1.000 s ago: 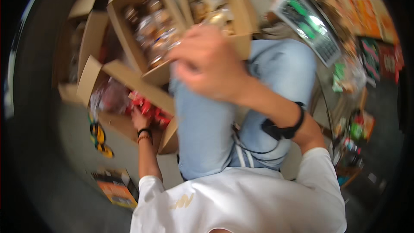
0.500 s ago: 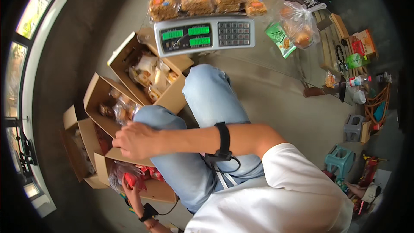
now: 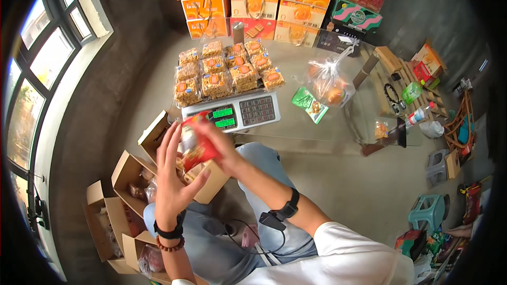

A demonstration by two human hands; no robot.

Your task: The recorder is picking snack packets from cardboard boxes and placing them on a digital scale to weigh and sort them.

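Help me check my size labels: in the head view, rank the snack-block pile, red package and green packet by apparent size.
1. Snack-block pile
2. Red package, blurred and apparently nearer the camera, which enlarges it
3. Green packet

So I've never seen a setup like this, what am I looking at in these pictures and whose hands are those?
There's no robot here. A person wears a fisheye camera on their head, looking down, so straight edges bend. Those are the wearer's own bare hands. The right hand holds a red packet, a little blurred; the left hand is open with fingers spread beside it, and whether it touches is hard to tell. Beyond them, a glass table carries a scale loaded with wrapped snack blocks. To the scale's right lie a green packet and a knotted clear bag. Open cardboard boxes stand at lower left.
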